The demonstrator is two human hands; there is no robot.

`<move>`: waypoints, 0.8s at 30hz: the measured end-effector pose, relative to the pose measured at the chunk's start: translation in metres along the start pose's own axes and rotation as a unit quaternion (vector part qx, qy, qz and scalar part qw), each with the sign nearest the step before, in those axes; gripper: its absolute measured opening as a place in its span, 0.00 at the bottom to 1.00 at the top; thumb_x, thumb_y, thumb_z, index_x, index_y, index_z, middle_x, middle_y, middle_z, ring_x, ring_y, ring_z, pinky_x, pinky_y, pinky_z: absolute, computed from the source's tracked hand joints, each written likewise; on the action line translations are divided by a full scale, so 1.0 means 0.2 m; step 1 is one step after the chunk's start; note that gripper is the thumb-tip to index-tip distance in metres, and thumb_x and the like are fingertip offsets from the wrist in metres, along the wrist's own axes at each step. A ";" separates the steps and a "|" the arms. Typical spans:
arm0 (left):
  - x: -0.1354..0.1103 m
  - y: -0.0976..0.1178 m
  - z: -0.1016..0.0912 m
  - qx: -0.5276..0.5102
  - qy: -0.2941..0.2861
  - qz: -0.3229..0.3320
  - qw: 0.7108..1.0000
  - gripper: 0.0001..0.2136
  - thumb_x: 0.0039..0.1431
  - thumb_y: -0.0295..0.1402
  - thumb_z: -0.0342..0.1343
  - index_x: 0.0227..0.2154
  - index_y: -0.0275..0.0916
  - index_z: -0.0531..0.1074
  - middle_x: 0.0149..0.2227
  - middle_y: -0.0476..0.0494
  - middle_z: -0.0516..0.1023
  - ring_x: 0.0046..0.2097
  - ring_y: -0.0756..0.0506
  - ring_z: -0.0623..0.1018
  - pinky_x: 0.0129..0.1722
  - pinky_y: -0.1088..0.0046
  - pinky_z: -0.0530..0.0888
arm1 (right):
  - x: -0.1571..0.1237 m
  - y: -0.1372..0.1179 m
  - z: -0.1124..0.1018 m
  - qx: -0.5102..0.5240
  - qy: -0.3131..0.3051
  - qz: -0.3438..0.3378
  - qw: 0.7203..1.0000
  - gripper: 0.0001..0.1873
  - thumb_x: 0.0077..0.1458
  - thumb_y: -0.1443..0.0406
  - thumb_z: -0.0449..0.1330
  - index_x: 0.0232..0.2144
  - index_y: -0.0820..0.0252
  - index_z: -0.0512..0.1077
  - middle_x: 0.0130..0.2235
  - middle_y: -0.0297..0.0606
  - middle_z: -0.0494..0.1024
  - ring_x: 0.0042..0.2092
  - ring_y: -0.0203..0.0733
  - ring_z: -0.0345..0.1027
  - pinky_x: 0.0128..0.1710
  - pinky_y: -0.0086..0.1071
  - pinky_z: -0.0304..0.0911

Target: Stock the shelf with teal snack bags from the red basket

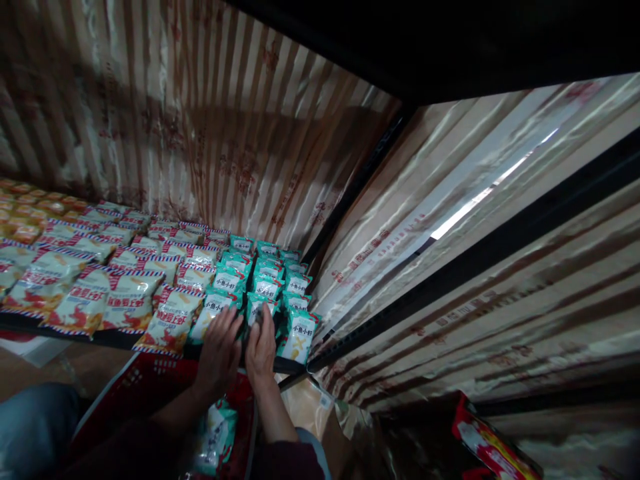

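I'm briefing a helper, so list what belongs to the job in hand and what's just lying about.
Apparently in the job:
- left hand; right hand
- green-and-white plastic snack packets
- red plastic basket

Probably just about:
- white pillow-shaped plastic packets, striped edges
- small yellow packets
- glossy red packet

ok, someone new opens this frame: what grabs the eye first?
Likely the rows of glossy teal-and-white plastic snack packets at the right end of the black shelf, with the bare left hand and bare right hand at the front ones. Next, the red plastic basket below the shelf edge, a teal-and-white packet inside. Then the bright white slit in the brown-striped sheeting, over on the right.
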State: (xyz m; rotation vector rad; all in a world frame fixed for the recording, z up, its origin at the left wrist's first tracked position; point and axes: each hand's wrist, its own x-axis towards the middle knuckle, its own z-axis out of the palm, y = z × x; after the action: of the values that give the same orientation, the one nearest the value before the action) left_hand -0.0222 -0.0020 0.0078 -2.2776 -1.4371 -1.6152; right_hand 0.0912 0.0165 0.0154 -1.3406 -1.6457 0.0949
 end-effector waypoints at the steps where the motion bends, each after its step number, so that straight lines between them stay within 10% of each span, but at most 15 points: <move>1: 0.01 -0.03 -0.03 0.024 0.016 -0.028 0.999 0.24 0.61 0.30 0.43 0.61 0.40 0.51 0.64 0.35 0.53 0.66 0.38 0.51 0.61 0.50 0.55 | 0.02 -0.03 0.01 0.017 -0.026 0.006 1.000 0.25 0.64 0.61 0.40 0.61 0.63 0.53 0.59 0.49 0.63 0.61 0.43 0.55 0.57 0.44 0.58; 10: -0.02 -0.29 0.08 0.027 -0.001 -0.113 0.993 0.22 0.63 0.35 0.39 0.59 0.33 0.54 0.64 0.27 0.52 0.66 0.36 0.50 0.59 0.48 0.56 | 0.13 -0.21 0.25 0.059 -0.052 0.059 0.995 0.27 0.63 0.59 0.40 0.59 0.68 0.57 0.61 0.53 0.60 0.63 0.45 0.52 0.59 0.48 0.53; 24: 0.10 -0.27 0.07 -0.020 -0.005 -0.182 0.983 0.24 0.63 0.36 0.37 0.60 0.29 0.50 0.64 0.27 0.51 0.65 0.39 0.54 0.61 0.52 0.56 | 0.14 -0.14 0.24 0.021 -0.019 0.048 0.998 0.26 0.63 0.58 0.41 0.59 0.64 0.57 0.63 0.51 0.56 0.64 0.46 0.48 0.59 0.49 0.53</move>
State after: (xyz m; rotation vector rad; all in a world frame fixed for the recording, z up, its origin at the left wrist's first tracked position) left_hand -0.0475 0.0497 -0.0082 -2.1398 -1.9329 -1.7280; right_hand 0.0408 0.0505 0.0243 -1.3928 -1.6026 0.2123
